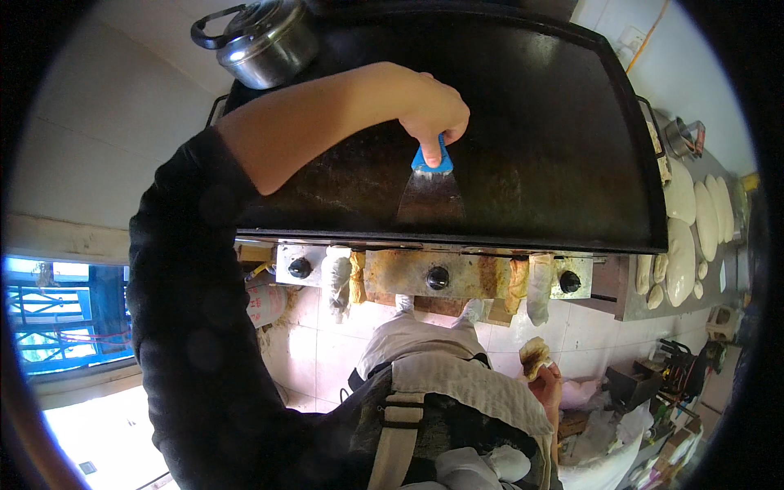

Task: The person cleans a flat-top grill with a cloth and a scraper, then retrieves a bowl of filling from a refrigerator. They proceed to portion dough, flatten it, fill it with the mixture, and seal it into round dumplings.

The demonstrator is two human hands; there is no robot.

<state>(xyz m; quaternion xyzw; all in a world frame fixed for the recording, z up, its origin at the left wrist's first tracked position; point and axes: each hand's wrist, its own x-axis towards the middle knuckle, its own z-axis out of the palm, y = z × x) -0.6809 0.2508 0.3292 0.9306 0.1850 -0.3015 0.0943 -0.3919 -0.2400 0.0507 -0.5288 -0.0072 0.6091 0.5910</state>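
"Listing the left hand (437,114) first: how far open?"

"Not open; wrapped round the blue handle of one scraper (431,181), thumb laid along it."

"Location of scraper?"

"Over the middle of the black griddle (555,163), broad metal blade pointing to the front edge. Whether the blade's edge touches, cannot tell."

"Right hand (549,390)?"

"Low, in front of the griddle, well apart from the left. Fingers pinched on one crumpled piece (535,358), cream with brown patches; bread or cloth, cannot tell."

"Surroundings?"

"Kettle (269,45), one, shiny metal, dark handle, at the griddle's far left corner. Dough pieces (680,261), several, pale, long and flat, on the desk (637,304) at right. Knobs (438,278), three, black, along the griddle's front panel."
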